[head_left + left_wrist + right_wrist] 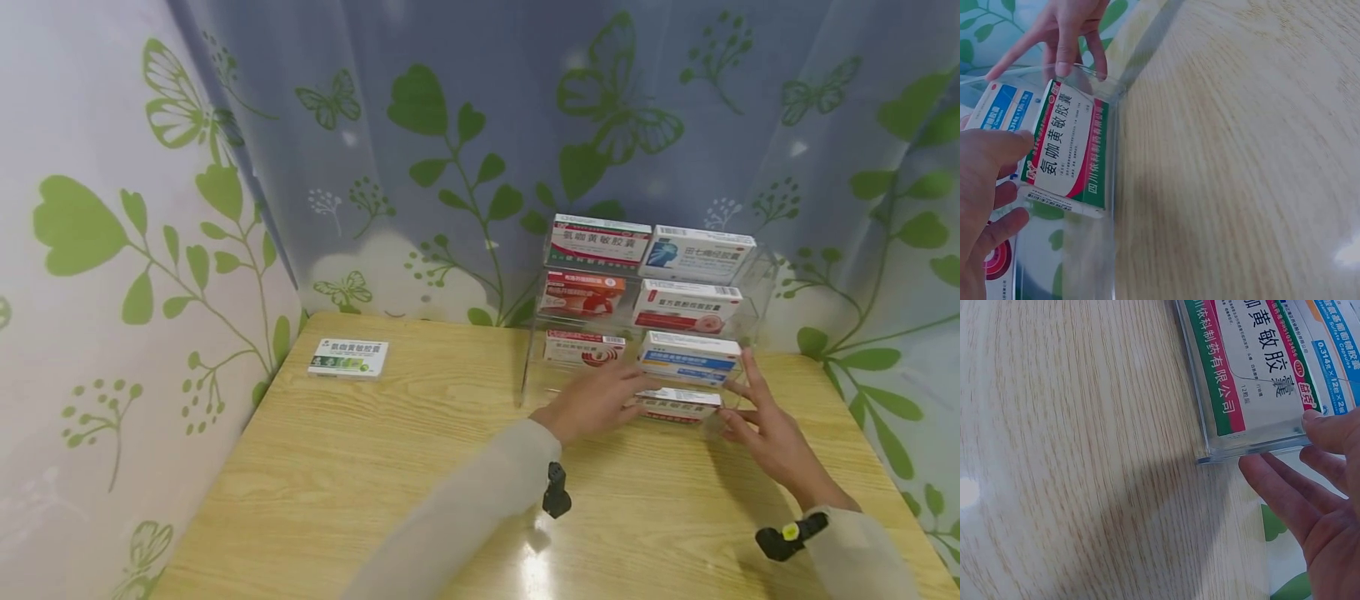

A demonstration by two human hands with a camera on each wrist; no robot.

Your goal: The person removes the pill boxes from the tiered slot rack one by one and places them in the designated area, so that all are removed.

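Note:
A white, red and green medicine box [1069, 144] stands in the lowest tier of a clear acrylic display rack [529, 367], on the right side. My left hand [600, 402] is at this box's left end, its thumb [1013, 145] by the upper edge and the other fingers spread loosely. At the rack's right side is my right hand [776, 442], fingers mostly straight. Its thumb [1329, 430] is near the box's upper corner while other fingers touch the clear side from outside. Behind stands a blue and white box [690, 360].
More medicine boxes fill the upper tiers, among them a red one [583, 293] and a white and blue one [697, 252]. A single white and green box [348, 358] lies flat at the left of the wooden table [420, 433]. Patterned curtain [465, 167] hangs behind.

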